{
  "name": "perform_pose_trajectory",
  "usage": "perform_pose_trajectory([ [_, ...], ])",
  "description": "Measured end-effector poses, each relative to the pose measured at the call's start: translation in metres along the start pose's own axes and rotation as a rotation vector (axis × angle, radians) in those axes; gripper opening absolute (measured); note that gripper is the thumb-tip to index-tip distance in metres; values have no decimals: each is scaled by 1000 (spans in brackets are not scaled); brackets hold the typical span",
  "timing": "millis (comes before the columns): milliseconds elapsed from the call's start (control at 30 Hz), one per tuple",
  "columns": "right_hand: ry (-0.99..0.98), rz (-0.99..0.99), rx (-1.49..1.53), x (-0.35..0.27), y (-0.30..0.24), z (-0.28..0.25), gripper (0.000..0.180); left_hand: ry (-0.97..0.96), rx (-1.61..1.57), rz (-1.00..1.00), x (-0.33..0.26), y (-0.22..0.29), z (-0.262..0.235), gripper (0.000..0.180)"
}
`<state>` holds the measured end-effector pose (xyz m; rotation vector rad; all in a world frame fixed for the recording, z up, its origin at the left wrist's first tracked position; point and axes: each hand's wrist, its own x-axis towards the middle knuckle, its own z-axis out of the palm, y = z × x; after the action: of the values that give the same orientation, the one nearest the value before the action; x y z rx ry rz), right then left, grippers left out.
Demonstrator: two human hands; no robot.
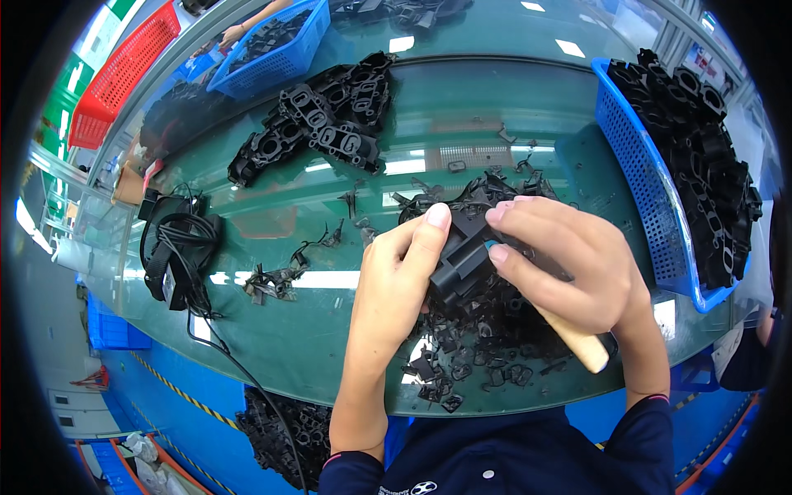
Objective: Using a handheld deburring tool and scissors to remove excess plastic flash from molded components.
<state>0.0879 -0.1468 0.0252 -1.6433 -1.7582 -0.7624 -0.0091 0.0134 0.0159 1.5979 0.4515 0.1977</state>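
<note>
The left hand [396,280] clamps a black moulded plastic part [464,257] from its left side, thumb pressed over the top edge and the fingers wrapped out of sight beneath. The right hand [569,268] closes around a wooden-handled tool [582,345], whose pale handle pokes out below the palm, while its fingertips bear on the right side of the same part (the working tip is hidden behind the fingers). The part is held just above the green glass-topped table [462,115], over a heap of black plastic trimmings [478,351] strewn near the table's front edge. Farther out, a cluster of similar black parts [318,128] lies toward the table's far left, and a blue basket [652,190] packed with more of them stands at the right. A coil of black cable [177,247] rests at the left edge. Beyond the table another blue basket [276,45] and a red basket [124,74] sit, with another person's hand [233,35] reaching toward the blue one.
</note>
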Motion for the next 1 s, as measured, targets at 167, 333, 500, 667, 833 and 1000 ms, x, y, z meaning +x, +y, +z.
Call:
perform_pose_trajectory([
  [167,30,-99,-55,-3,-3,7,21,-4,10,-42,-1,-2,-2,51],
  [333,17,160,143,-11,-2,10,20,-42,26,-39,6,-11,-4,52],
  [500,246,604,689,-10,-1,13,15,-89,29,-54,7,-10,-3,54],
  [667,303,825,1006,-5,-1,8,10,-126,-58,-20,6,-9,-3,53],
  [833,184,676,750,-3,0,-4,11,-86,-142,117,12,-20,8,41],
  [1000,131,489,447,3,-2,-6,16,-173,-202,151,11,-26,15,41],
])
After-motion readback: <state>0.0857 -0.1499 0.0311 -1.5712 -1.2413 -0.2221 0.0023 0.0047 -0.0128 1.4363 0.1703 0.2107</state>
